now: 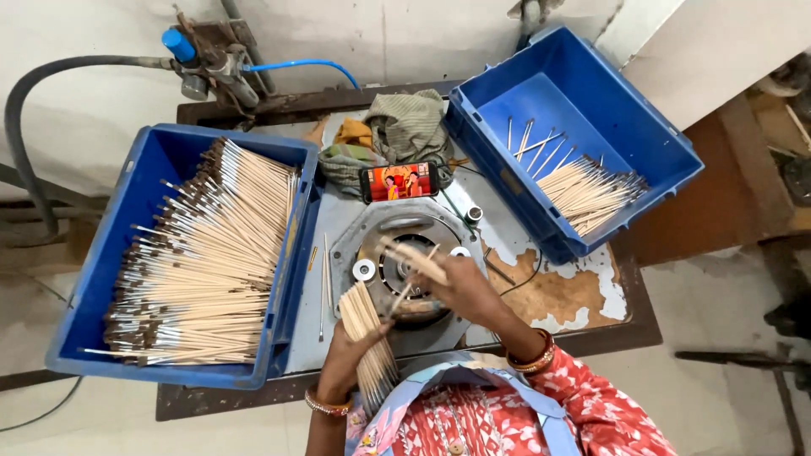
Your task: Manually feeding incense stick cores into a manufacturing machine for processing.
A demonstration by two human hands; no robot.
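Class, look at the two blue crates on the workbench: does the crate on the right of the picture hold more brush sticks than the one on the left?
No. The right crate holds only a small pile of sticks, while the left crate is nearly full of them.

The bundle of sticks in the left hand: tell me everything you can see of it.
The bundle of sticks is a thick sheaf of thin, pale, wood-coloured rods lying parallel, gripped around its middle by the left hand. It stands tilted, upper ends fanned flat near the round metal machine plate, lower ends pointing toward the person's chest; those lower tips look darker, greyish. The right hand is beside it, holding a few separate sticks over the plate.
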